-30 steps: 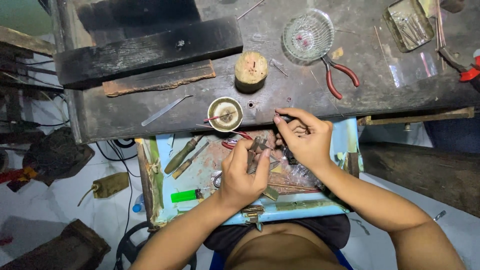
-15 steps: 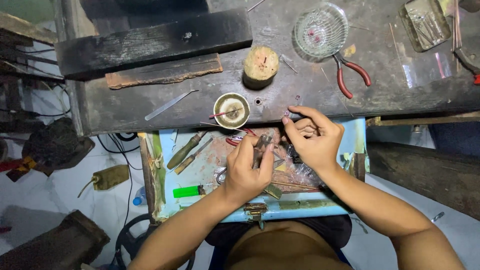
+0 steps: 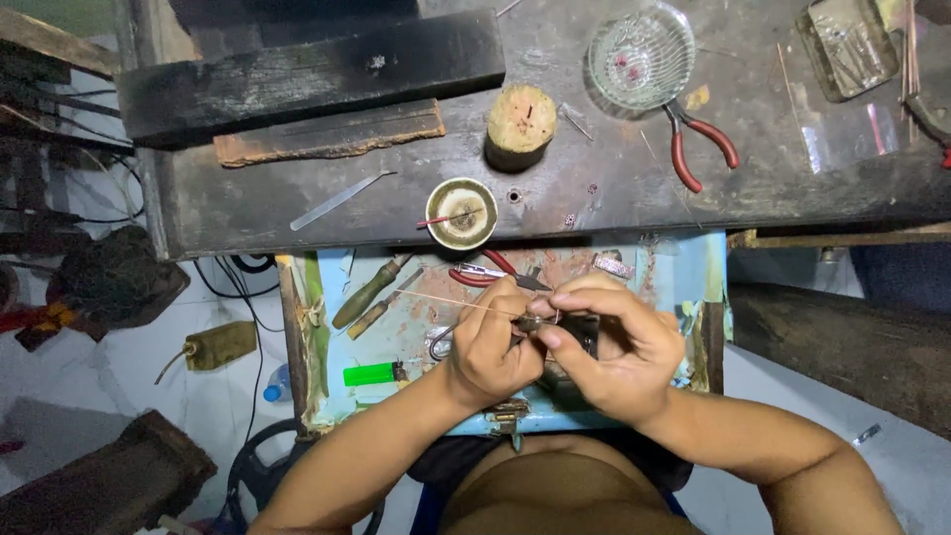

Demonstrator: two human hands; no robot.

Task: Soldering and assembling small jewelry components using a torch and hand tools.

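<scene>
Thin wire (image 3: 436,299) pinched over drawer (image 3: 684,297), lighter (image 3: 371,374) nearby.

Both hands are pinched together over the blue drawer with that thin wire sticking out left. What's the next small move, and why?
Probably hold the left hand steady and let the right hand work the tiny piece: the fingertips of both meet on it, and the thin wire runs straight out left over the blue drawer.

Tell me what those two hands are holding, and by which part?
The left hand grips a small plier-like tool by its handles. The right hand pinches a tiny piece at the tool's tip between fingertips; what the piece is cannot be told.
</scene>
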